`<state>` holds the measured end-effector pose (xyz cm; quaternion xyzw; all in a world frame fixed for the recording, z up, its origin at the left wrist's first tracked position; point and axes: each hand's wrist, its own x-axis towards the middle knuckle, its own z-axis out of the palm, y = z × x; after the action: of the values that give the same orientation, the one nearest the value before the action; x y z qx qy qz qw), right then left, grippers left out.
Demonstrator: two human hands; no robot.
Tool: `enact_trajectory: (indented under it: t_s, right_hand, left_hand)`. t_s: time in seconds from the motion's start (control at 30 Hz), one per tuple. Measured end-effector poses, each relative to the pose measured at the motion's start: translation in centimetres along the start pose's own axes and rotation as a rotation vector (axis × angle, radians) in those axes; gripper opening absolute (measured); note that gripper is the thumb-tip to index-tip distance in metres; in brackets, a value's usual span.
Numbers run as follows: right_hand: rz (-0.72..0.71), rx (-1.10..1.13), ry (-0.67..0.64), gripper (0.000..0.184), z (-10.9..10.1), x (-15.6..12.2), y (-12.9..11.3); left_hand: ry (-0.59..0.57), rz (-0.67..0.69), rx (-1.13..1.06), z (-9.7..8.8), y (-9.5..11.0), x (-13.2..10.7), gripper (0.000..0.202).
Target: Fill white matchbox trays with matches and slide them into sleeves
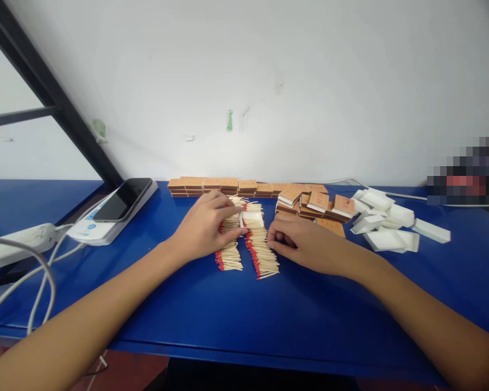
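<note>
Two rows of red-tipped matches (264, 258) lie on the blue table in front of me. My left hand (206, 225) grips a small white matchbox tray (252, 218) between thumb and fingers, over the matches. Some matches show inside or just under the tray's near side; I cannot tell which. At the right edge of the right-hand row, my right hand (299, 241) has its fingers curled and its fingertips at the match ends. Whether it pinches any matches is too small to make out.
Closed matchboxes (228, 185) are stacked along the wall, with a looser pile (318, 202) behind my right hand. Several white trays (391, 222) lie scattered at the right. On the left are a phone (124, 200) on a white device, a power strip (20, 247) and cables.
</note>
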<state>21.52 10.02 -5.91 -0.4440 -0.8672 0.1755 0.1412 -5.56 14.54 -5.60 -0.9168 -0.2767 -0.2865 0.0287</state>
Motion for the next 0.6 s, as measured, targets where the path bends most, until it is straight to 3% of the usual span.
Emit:
enact_trajectory:
  t_s: [0.6]
  right_hand:
    - [0.001, 0.067, -0.031, 0.015, -0.01, -0.02, 0.00]
  left_hand:
    - [-0.007, -0.003, -0.007, -0.02, 0.10, 0.00, 0.042]
